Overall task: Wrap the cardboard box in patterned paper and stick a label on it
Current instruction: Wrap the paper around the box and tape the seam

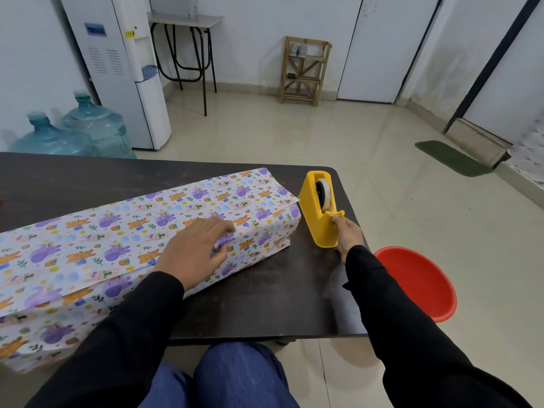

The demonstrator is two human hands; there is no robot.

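Wrapped box (88, 260): long, lying across the worktop (265, 304) from left to centre, covered in patterned paper (241, 195) with an overlapping flap on top.
Left hand (194, 248): flat on the box top, grip released, pressing the paper.
Right hand (348, 231): grip pinching the cutter end of the yellow tape dispenser (316, 207), which stands just beside the box's right end.
Red basin (418, 281): beyond the worktop's right edge.
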